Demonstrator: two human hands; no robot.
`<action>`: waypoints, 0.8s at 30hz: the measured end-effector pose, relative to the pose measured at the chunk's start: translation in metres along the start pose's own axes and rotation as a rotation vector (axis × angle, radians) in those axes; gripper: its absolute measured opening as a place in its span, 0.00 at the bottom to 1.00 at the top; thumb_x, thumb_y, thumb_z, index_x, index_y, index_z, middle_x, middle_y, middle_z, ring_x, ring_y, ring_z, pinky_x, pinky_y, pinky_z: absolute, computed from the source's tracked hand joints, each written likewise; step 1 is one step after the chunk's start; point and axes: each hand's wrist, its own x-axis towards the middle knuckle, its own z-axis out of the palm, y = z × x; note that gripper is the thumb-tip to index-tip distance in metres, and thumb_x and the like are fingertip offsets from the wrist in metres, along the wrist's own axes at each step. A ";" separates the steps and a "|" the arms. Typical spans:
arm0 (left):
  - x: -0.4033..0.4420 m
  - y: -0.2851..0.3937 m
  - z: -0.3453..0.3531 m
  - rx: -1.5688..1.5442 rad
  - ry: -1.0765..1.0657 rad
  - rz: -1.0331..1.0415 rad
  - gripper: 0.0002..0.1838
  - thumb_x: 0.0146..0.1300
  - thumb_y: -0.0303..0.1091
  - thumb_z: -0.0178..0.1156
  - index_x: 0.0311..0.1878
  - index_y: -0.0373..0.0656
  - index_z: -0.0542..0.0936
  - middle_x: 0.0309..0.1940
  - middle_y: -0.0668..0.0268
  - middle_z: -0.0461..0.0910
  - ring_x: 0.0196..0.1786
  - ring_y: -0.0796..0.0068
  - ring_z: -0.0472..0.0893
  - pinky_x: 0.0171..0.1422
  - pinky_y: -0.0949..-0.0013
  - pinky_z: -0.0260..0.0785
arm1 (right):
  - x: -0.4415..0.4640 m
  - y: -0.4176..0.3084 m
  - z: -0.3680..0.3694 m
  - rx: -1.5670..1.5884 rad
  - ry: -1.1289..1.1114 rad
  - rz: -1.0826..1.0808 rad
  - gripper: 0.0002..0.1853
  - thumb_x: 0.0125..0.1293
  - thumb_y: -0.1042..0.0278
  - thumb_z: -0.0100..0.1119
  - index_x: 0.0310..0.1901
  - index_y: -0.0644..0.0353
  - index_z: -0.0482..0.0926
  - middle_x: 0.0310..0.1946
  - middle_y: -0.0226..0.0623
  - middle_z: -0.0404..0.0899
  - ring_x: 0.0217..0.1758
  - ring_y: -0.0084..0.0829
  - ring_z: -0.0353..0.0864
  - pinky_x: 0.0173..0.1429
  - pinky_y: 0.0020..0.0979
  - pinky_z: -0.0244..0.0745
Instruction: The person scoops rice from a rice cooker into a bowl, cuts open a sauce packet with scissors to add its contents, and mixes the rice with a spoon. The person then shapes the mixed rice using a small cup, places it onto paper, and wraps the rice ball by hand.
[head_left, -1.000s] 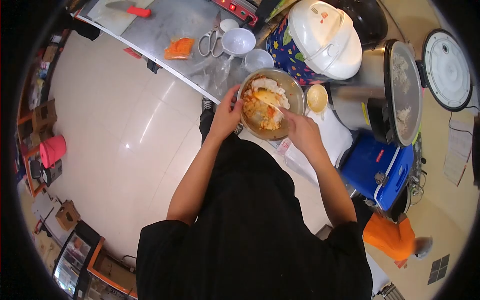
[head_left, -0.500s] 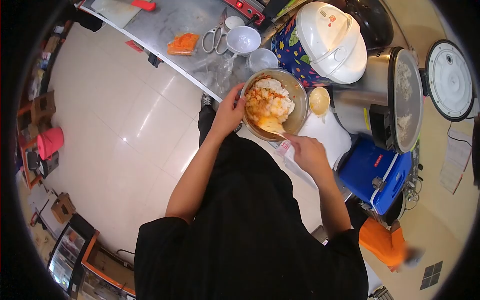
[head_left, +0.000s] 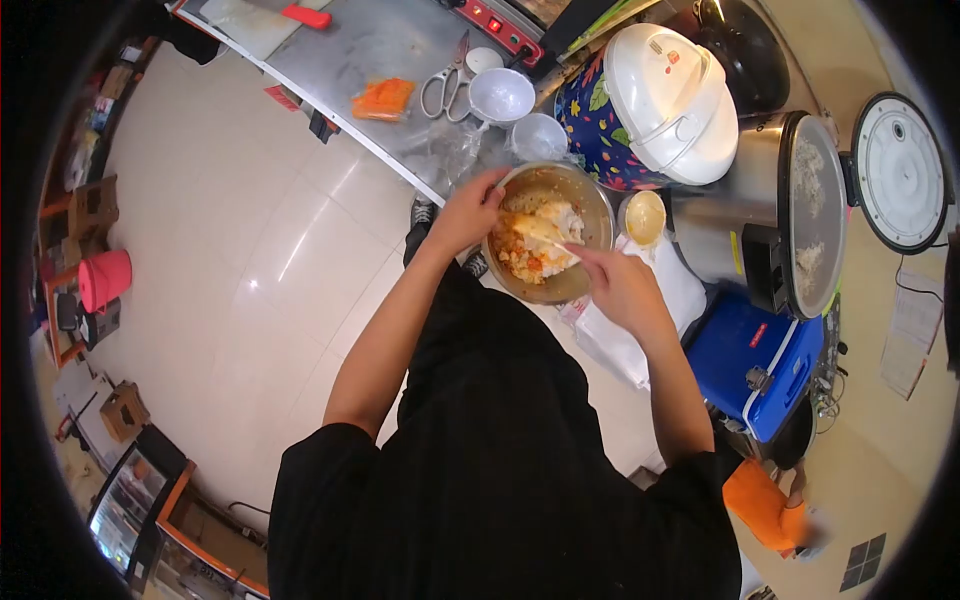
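A round metal bowl point(head_left: 598, 222) sits at the near edge of the counter, holding white rice mixed with orange-yellow bits point(head_left: 530, 266). With fingers closed on its left rim, my left hand point(head_left: 474, 212) holds the bowl. My right hand point(head_left: 625, 288) grips the handle of a pale rice paddle point(head_left: 540, 230), whose blade lies in the rice near the bowl's middle. A small yellowish cup point(head_left: 644, 217) stands just right of the bowl. Behind it are a white bowl point(head_left: 502, 95) and a clear plastic bowl point(head_left: 540, 137).
Scissors point(head_left: 445, 95) and an orange packet point(head_left: 383, 100) lie on the metal counter point(head_left: 345, 60). To the right stand a white-lidded patterned container point(head_left: 590, 115), an open rice cooker point(head_left: 725, 200) and a blue cool box point(head_left: 745, 345). A person in orange point(head_left: 765, 505) is at lower right.
The paddle has swept from the bowl's near side up across its middle, and the rice has shifted with it. The bowl sits slightly lower and further right in view.
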 end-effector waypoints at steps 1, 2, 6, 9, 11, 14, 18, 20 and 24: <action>0.001 -0.006 0.001 0.045 0.017 0.038 0.20 0.74 0.32 0.52 0.67 0.41 0.74 0.50 0.56 0.82 0.50 0.66 0.80 0.59 0.65 0.71 | -0.015 -0.004 -0.001 -0.027 -0.026 0.004 0.19 0.67 0.68 0.54 0.58 0.44 0.83 0.39 0.49 0.85 0.43 0.49 0.85 0.47 0.48 0.79; 0.001 -0.001 0.000 0.024 0.023 0.009 0.20 0.74 0.32 0.52 0.66 0.41 0.74 0.50 0.56 0.82 0.51 0.66 0.80 0.59 0.65 0.71 | -0.022 -0.003 0.005 -0.073 -0.041 0.008 0.19 0.67 0.68 0.54 0.58 0.43 0.83 0.38 0.48 0.86 0.42 0.49 0.85 0.47 0.48 0.79; 0.002 0.011 -0.002 -0.012 0.024 -0.036 0.19 0.74 0.32 0.52 0.66 0.41 0.74 0.50 0.56 0.82 0.51 0.66 0.80 0.60 0.65 0.71 | -0.017 0.009 0.043 -0.139 0.031 -0.031 0.21 0.66 0.69 0.55 0.59 0.41 0.83 0.34 0.45 0.86 0.40 0.48 0.86 0.45 0.48 0.79; 0.003 0.013 -0.002 -0.041 -0.009 -0.055 0.19 0.75 0.33 0.52 0.66 0.40 0.74 0.50 0.57 0.82 0.51 0.67 0.80 0.59 0.65 0.71 | -0.019 -0.010 0.013 -0.132 0.062 0.068 0.22 0.65 0.70 0.54 0.59 0.41 0.83 0.35 0.44 0.86 0.40 0.47 0.86 0.45 0.47 0.79; 0.004 0.011 -0.004 -0.056 -0.016 -0.044 0.20 0.75 0.33 0.52 0.66 0.40 0.74 0.50 0.58 0.82 0.51 0.68 0.79 0.58 0.65 0.71 | -0.041 -0.012 -0.007 -0.151 0.042 0.143 0.22 0.65 0.71 0.54 0.59 0.41 0.83 0.35 0.45 0.86 0.41 0.48 0.86 0.45 0.47 0.79; 0.002 0.009 -0.002 -0.070 0.003 -0.014 0.20 0.75 0.33 0.52 0.66 0.40 0.74 0.50 0.58 0.82 0.50 0.69 0.79 0.57 0.66 0.71 | -0.034 0.014 0.024 0.008 0.062 0.098 0.21 0.66 0.70 0.54 0.59 0.41 0.82 0.35 0.48 0.85 0.40 0.50 0.85 0.45 0.48 0.78; -0.004 0.016 0.000 -0.082 -0.012 -0.102 0.20 0.75 0.33 0.53 0.67 0.40 0.74 0.50 0.58 0.82 0.50 0.69 0.79 0.57 0.66 0.71 | -0.020 0.011 0.034 0.087 0.156 0.072 0.20 0.66 0.70 0.57 0.59 0.42 0.83 0.34 0.50 0.84 0.38 0.49 0.85 0.44 0.48 0.78; -0.004 0.012 0.000 -0.099 0.015 -0.089 0.20 0.75 0.34 0.53 0.67 0.40 0.74 0.48 0.58 0.82 0.48 0.70 0.79 0.56 0.66 0.71 | -0.033 0.014 0.010 0.166 0.170 0.193 0.19 0.68 0.70 0.56 0.58 0.43 0.83 0.35 0.52 0.84 0.38 0.49 0.86 0.45 0.47 0.78; -0.004 0.005 0.009 -0.147 0.081 -0.041 0.20 0.75 0.34 0.53 0.67 0.41 0.74 0.43 0.61 0.81 0.44 0.72 0.77 0.53 0.66 0.71 | -0.024 0.041 0.022 0.083 0.145 0.210 0.19 0.69 0.70 0.54 0.60 0.44 0.82 0.36 0.55 0.83 0.40 0.51 0.86 0.45 0.45 0.77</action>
